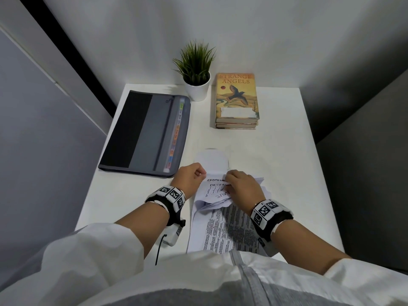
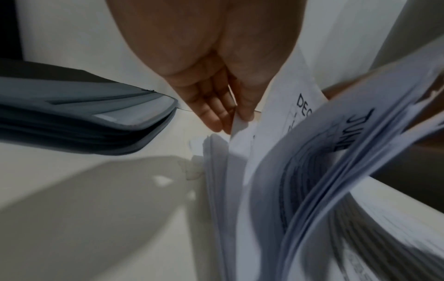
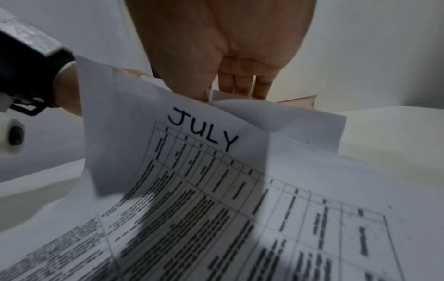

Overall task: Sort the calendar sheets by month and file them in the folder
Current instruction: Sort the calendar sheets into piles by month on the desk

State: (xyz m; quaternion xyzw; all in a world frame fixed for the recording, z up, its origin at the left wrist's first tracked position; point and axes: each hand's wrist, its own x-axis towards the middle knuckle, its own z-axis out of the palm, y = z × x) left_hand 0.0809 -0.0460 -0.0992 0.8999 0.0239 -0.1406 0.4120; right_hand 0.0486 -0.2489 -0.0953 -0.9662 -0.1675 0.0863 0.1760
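A stack of white calendar sheets (image 1: 223, 226) lies near the table's front edge, fanned at its far end so that September and December headings show. My left hand (image 1: 191, 176) pinches the far left edge of the sheets (image 2: 238, 133) between thumb and fingers. My right hand (image 1: 240, 184) grips several bent-back sheets, with a July sheet (image 3: 204, 133) curled under its palm and a June sheet (image 2: 348, 131) arched up. The grey and black expanding folder (image 1: 145, 133) lies flat to the left, with coloured month tabs along its right side.
A potted green plant (image 1: 197, 80) stands at the back of the white table (image 1: 287, 155). Two stacked books (image 1: 237, 102) lie to its right. Walls close in on three sides.
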